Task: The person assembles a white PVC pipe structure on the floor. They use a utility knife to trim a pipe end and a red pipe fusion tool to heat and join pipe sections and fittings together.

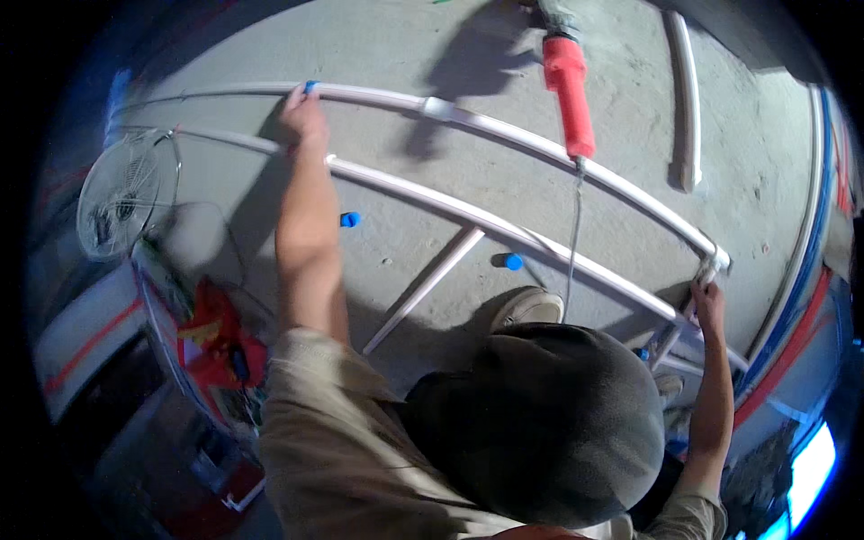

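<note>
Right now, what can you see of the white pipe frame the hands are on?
The white pipe frame looks like plastic tubing: two long pipes running side by side across the grey concrete floor, joined by fittings, with a shorter pipe branching off toward the person. The far pipe carries a coupling partway along. The left hand rests on the far pipe beside a blue cap; the right hand holds the corner fitting at the other end. A red power tool lies across the far pipe.
</note>
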The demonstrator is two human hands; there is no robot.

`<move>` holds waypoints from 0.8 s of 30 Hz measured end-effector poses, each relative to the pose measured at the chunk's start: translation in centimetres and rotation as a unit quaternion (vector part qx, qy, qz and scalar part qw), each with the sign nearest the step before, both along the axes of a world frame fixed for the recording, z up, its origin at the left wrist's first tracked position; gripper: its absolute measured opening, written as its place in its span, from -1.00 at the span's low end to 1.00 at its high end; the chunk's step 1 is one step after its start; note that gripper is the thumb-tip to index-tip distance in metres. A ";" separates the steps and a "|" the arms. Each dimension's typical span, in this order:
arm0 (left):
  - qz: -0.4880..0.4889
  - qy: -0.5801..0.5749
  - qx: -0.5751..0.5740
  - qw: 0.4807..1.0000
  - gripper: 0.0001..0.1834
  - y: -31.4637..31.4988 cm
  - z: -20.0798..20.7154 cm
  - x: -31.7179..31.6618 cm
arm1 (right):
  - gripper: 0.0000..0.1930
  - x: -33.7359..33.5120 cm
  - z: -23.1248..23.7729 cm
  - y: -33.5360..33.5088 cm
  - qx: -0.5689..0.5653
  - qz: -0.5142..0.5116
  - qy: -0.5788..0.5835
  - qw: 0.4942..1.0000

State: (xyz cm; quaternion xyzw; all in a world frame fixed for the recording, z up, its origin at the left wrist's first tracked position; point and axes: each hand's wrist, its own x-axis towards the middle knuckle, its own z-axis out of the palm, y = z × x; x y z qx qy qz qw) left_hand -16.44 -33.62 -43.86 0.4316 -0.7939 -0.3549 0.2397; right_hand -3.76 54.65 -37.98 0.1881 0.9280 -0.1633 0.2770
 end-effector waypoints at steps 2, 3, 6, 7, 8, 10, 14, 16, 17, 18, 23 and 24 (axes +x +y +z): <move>-0.019 0.032 0.071 0.997 -0.67 -1.6 -0.6 -0.1 | -0.58 -0.1 0.1 -0.7 -0.089 -0.099 -0.040 0.990; -0.060 0.040 0.028 0.997 -0.68 -2.3 -1.0 0.7 | -0.58 -0.4 0.2 -1.0 -0.026 -0.042 -0.045 0.998; -0.063 0.085 0.161 0.981 -0.65 -4.8 -1.6 0.8 | -0.52 -0.8 1.0 -1.6 -0.022 -0.040 -0.040 0.998; -0.127 0.086 0.147 0.977 -0.63 -5.4 -1.2 1.1 | -0.50 -0.8 1.6 -1.5 -0.042 -0.037 -0.048 0.997; -0.105 0.092 0.122 0.983 -0.58 -5.3 -0.9 0.8 | -0.50 -0.9 2.2 -1.4 -0.057 -0.049 -0.057 0.996; -0.081 0.045 0.034 0.995 -0.61 -3.5 0.7 0.9 | -0.53 -0.9 3.1 -1.4 -0.138 -0.087 -0.074 0.984; -0.081 0.143 -0.006 0.986 -0.50 8.7 8.2 2.2 | -0.50 -0.1 3.6 -1.3 -0.157 -0.078 -0.058 0.983; -0.199 0.192 -0.064 0.959 -0.60 17.6 12.9 4.1 | -0.49 0.4 3.3 -1.4 -0.167 -0.100 -0.059 0.979; -0.290 0.249 -0.081 0.921 -0.65 22.3 14.8 5.4 | -0.49 0.5 3.3 -1.2 -0.164 -0.079 -0.032 0.983; -0.337 0.241 -0.045 0.909 -0.75 26.9 16.3 6.9 | -0.51 0.8 3.0 -1.2 -0.154 -0.074 -0.029 0.985; -0.734 0.029 0.031 0.678 -0.52 44.2 17.4 10.6 | -0.50 1.0 2.4 -1.0 -0.145 -0.042 -0.009 0.989; -0.753 0.017 -0.021 0.658 -0.49 46.6 16.2 10.0 | -0.48 1.1 2.4 -1.0 -0.145 -0.039 -0.011 0.989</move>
